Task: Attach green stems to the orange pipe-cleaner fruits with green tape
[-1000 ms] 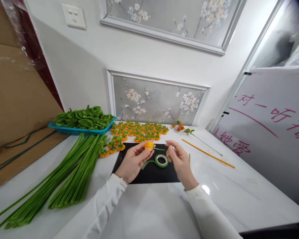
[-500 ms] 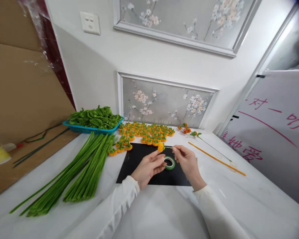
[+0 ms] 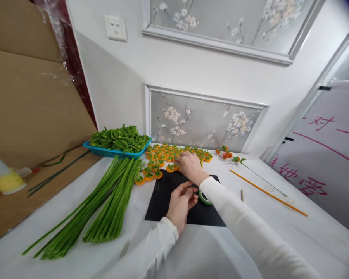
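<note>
My left hand (image 3: 182, 203) is closed beside a roll of green tape (image 3: 204, 200), its fingertips at the roll's left edge. My right sleeve covers part of the roll. My right hand (image 3: 189, 167) reaches across to the front of the orange fuzzy flower heads (image 3: 162, 155), its fingers pinched on one of them, which is mostly hidden. These heads have green tops and thin upright stems and stand in rows. Beneath both hands lies a black mat (image 3: 163, 201).
Green fuzzy stems (image 3: 104, 209) lie in bundles at left. Behind them stands a blue tray (image 3: 116, 152) heaped with green leaves (image 3: 122, 139). Rightward lie an orange fuzzy stem (image 3: 267, 192), a finished-looking flower sprig (image 3: 227, 155) and a short thin stick (image 3: 242, 195). A cardboard box (image 3: 31, 97) borders the left.
My right hand has moved left and away from me, from beside the tape to the flower heads. The flower head held up between my hands is gone from there. The view has shifted slightly.
</note>
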{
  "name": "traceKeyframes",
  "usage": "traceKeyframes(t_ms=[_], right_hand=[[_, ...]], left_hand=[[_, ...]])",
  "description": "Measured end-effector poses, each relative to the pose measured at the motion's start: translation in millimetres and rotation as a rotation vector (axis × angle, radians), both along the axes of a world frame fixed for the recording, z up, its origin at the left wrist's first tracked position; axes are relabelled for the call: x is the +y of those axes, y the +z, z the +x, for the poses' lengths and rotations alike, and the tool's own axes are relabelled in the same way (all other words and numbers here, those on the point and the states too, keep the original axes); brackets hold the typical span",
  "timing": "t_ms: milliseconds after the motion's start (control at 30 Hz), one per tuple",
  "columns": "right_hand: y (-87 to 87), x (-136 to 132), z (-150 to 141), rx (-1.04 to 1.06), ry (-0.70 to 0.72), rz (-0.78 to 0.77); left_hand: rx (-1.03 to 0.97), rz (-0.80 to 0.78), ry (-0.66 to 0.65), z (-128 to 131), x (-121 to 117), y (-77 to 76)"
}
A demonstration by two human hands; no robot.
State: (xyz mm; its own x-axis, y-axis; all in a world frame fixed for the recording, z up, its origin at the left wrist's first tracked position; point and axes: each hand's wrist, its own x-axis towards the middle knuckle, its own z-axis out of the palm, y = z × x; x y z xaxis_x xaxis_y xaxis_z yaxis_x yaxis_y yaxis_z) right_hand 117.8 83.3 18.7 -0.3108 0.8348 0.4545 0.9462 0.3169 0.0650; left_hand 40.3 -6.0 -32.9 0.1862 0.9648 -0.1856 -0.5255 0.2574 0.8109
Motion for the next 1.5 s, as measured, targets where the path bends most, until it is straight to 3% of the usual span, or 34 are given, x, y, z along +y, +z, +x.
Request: traceKeyframes(t_ms=[333, 633, 800, 1067, 1267, 1400, 1500], right_hand=[[3.0, 47, -34, -0.141, -0.021, -0.029], [1.4, 57, -34, -0.129, -0.077, -0.031], [6.7, 61, -42, -0.121, 0.015, 0.025], [-4.9, 70, -62, -0.139, 0.104, -0.019], [10.9, 47, -43, -0.086, 0.099, 0.064], [14.0, 8, -8, 0.061, 0.087, 0.137], [6.6, -29, 23, 0.202, 0.054, 0.152]], left_hand=[[-0.107, 0.019, 0.025, 4, -4, -11.4], [-0.099, -0.002, 0.021, 5, -2, -14.5], [-0.093, 0.016, 0.013, 5, -4, -15.1], [-0.121, 0.030, 0.065, 5, -1, -19.1], [-0.110, 0.027, 0.033, 4, -1, -15.4], [-0.099, 0.022, -0.026, 3, -2, -9.3], [-0.100, 0.035, 0.045, 3, -1, -4.0]])
